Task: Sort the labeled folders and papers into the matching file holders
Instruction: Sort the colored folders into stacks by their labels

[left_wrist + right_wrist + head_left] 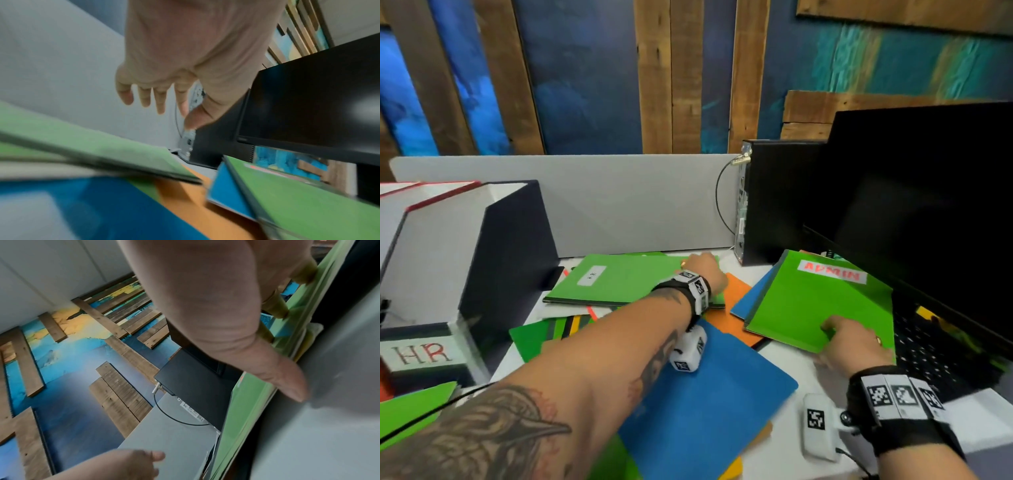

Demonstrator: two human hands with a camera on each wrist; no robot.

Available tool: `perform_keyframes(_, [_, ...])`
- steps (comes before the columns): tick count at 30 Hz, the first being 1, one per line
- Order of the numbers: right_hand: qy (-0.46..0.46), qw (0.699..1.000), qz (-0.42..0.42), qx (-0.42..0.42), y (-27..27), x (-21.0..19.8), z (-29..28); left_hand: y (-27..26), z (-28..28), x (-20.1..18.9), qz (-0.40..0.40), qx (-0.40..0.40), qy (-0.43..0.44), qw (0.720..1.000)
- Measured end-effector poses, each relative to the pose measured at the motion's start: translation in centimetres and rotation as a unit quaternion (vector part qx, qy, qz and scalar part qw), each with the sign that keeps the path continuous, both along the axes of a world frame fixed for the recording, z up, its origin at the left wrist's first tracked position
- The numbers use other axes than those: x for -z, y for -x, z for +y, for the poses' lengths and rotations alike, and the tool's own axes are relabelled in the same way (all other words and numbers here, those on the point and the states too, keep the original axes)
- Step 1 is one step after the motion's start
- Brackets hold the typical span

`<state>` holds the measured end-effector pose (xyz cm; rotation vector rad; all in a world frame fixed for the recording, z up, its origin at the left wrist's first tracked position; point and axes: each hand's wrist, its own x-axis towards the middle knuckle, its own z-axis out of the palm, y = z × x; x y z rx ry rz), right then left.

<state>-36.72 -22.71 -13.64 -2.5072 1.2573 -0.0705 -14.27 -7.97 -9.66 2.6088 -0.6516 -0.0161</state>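
Observation:
A green folder labelled ADMIN [815, 301] lies tilted at the right, partly over a keyboard. My right hand [849, 337] pinches its near edge; in the right wrist view the thumb [287, 382] lies on top of the ADMIN folder [242, 410] and the fingers curl beneath it. A green folder labelled HR [626, 277] lies at the back on the pile. My left hand [705, 269] hovers over its far right corner. In the left wrist view the left hand [162, 112] is spread and holds nothing above the HR folder [92, 142]. A file holder labelled HR [424, 353] stands at the left.
A large blue folder [705, 394], an orange folder [736, 308] and more green ones cover the desk middle. A black monitor [914, 205], keyboard [928, 349] and computer tower [774, 198] fill the right. A grey divider panel [619, 205] closes the back.

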Motion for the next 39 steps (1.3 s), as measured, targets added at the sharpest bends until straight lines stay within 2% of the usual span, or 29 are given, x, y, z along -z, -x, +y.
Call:
perform_keyframes(2, [-0.008, 1.0, 0.004, 0.001, -0.3, -0.4, 0.5, -1.3, 2.1, -0.5, 0.022, 0.023, -0.138, 0.99])
perform_keyframes(4, [-0.027, 0.999, -0.023, -0.018, -0.7, -0.7, 1.2, -1.9, 3.8, -0.2, 0.072, 0.073, -0.26, 0.96])
perform_keyframes(6, [-0.056, 0.993, -0.081, -0.061, -1.0, -0.9, 1.9, -2.4, 5.0, 0.9, 0.072, 0.106, -0.325, 0.937])
perform_keyframes(9, [-0.117, 0.972, -0.169, -0.118, -1.5, -1.6, 3.2, -2.7, 6.1, 2.6, -0.018, 0.124, -0.343, 0.931])
perform_keyframes(12, [-0.15, 0.951, -0.211, -0.166, -2.0, -2.3, 4.5, -1.8, 6.4, 2.5, -0.116, 0.147, -0.354, 0.917])
perform_keyframes(16, [-0.198, 0.938, -0.192, -0.212, -2.5, -2.9, 6.1, -0.2, 6.7, 2.0, -0.181, 0.207, -0.391, 0.878])
perform_keyframes(18, [-0.219, 0.939, -0.132, -0.23, -2.6, -3.1, 7.1, 0.0, 7.6, 1.4, -0.214, 0.209, -0.37, 0.88])
perform_keyframes(21, [-0.202, 0.947, -0.027, -0.248, -3.1, -2.5, 8.3, -1.2, 9.9, -0.9, -0.233, 0.166, -0.258, 0.923])
perform_keyframes(23, [-0.193, 0.951, -0.015, -0.241, -3.5, -2.2, 8.9, -2.6, 12.0, -2.6, -0.253, 0.146, -0.175, 0.94])
perform_keyframes(25, [-0.188, 0.954, -0.029, -0.23, -3.9, -2.0, 9.3, -4.2, 14.2, -4.2, -0.3, 0.143, -0.144, 0.932])
perform_keyframes(28, [-0.178, 0.957, -0.036, -0.225, -4.4, -2.4, 9.9, -6.0, 17.0, -6.6, -0.362, 0.107, -0.162, 0.912])
perform_keyframes(33, [-0.175, 0.954, 0.003, -0.243, -4.8, -2.0, 10.9, -7.2, 19.8, -8.0, -0.375, 0.069, -0.096, 0.919])
perform_keyframes(39, [-0.181, 0.951, 0.016, -0.25, -5.1, -2.5, 11.5, -3.8, 18.5, -5.2, -0.353, 0.17, -0.055, 0.918])
